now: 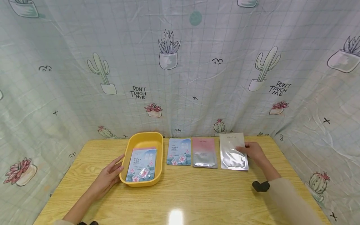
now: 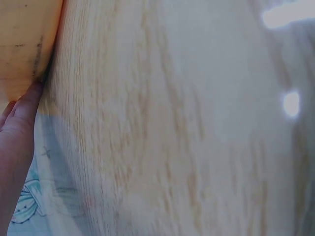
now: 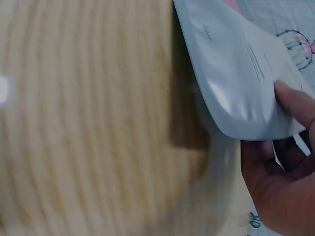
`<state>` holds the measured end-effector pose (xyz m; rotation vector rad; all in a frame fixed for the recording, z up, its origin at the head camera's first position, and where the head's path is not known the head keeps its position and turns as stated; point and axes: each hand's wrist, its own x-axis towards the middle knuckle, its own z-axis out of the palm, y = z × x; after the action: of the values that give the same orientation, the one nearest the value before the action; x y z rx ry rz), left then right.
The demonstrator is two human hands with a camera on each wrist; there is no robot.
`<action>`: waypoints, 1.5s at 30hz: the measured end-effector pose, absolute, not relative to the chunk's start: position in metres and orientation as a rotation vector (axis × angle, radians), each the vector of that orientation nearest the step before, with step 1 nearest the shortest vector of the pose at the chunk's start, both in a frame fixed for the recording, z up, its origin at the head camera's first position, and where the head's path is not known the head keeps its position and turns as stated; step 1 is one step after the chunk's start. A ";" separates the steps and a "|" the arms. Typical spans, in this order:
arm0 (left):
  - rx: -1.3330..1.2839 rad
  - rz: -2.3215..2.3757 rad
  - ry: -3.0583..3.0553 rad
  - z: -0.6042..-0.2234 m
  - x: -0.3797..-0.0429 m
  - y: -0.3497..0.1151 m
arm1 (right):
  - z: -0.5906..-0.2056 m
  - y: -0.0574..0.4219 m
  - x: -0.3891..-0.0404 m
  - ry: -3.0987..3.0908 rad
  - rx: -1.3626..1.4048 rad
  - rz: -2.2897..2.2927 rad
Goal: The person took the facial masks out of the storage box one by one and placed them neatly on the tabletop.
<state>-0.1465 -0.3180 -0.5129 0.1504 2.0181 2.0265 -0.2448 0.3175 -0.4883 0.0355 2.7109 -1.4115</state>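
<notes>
My right hand (image 1: 253, 151) pinches the right edge of a silver face mask packet (image 1: 233, 156), thumb on top and fingers beneath. In the right wrist view the packet (image 3: 241, 83) is tilted, casting a shadow on the wood. On the left, my left hand (image 1: 111, 172) rests against the outer side of a yellow plastic basket (image 1: 161, 162), its fingers fairly straight along the wall. Inside the basket lies a blue floral mask packet (image 1: 142, 165), a pink edge peeking out behind it. Between basket and silver packet lie another blue floral packet (image 1: 179, 152) and a pink-and-silver packet (image 1: 204, 153).
Everything stands on a wood-grain table (image 1: 194, 190), the packets in a row near its back edge. A curtain (image 1: 180, 81) printed with cacti hangs behind and along both sides. A glare spot shows at the table's front.
</notes>
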 end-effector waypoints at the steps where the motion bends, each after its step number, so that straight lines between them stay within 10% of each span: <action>1: 0.153 2.026 2.017 -0.513 -0.146 -0.318 | -0.490 0.317 -0.245 2.758 0.053 -1.346; 45: 0.152 2.026 2.000 -0.507 -0.147 -0.318 | -0.489 0.282 -0.257 3.130 -0.041 -0.985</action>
<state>-0.1467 -0.3178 -0.5069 0.1517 2.0005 2.0263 -0.2568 0.2822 -0.4886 -0.0405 3.1301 -0.9853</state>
